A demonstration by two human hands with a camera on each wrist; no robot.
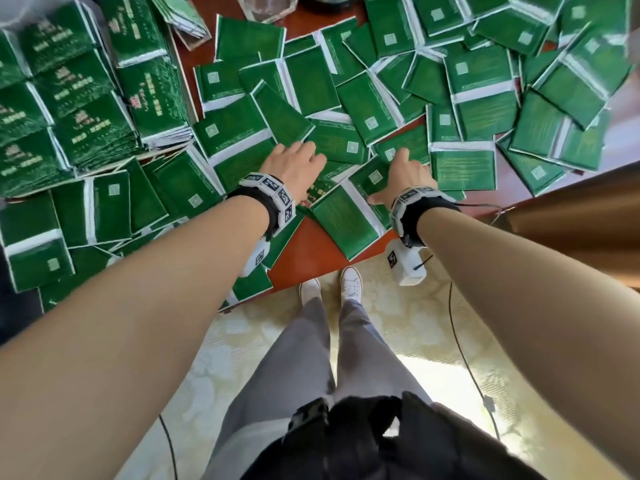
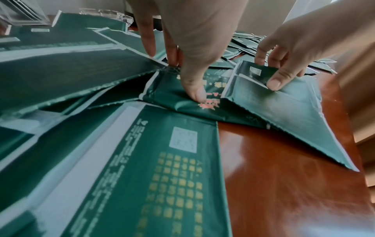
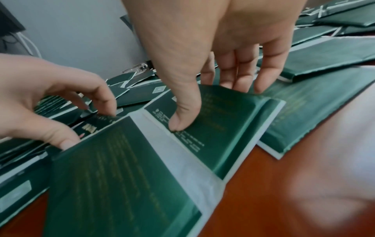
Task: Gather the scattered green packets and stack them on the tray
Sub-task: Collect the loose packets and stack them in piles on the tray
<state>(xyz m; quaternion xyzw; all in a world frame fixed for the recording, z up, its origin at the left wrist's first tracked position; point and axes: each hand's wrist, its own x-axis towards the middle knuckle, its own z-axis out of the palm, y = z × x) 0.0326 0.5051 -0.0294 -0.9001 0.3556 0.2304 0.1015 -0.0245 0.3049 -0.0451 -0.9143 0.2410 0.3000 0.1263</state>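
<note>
Green foil packets [image 1: 467, 88] lie scattered and overlapping across the red-brown table [image 1: 318, 251]. Neat stacks of packets [image 1: 69, 98] fill the far left; whatever they rest on is hidden. My left hand [image 1: 298, 161] is on a face-up packet with gold and red print [image 2: 172, 89], thumb on top and fingertips at its far edge. Beside it, my right hand [image 1: 405, 171] pinches another packet [image 3: 223, 125], thumb on its face and fingers curled over the raised far edge. Both hands [image 2: 182, 77] [image 3: 205, 104] work close together near the table's front edge.
A clear glass object [image 1: 266, 5] stands at the table's far edge. Wooden furniture [image 1: 571, 220] borders the table on the right. More packets overhang the front-left edge [image 1: 252, 289]. A cable [image 1: 464, 358] trails on the floor by my feet.
</note>
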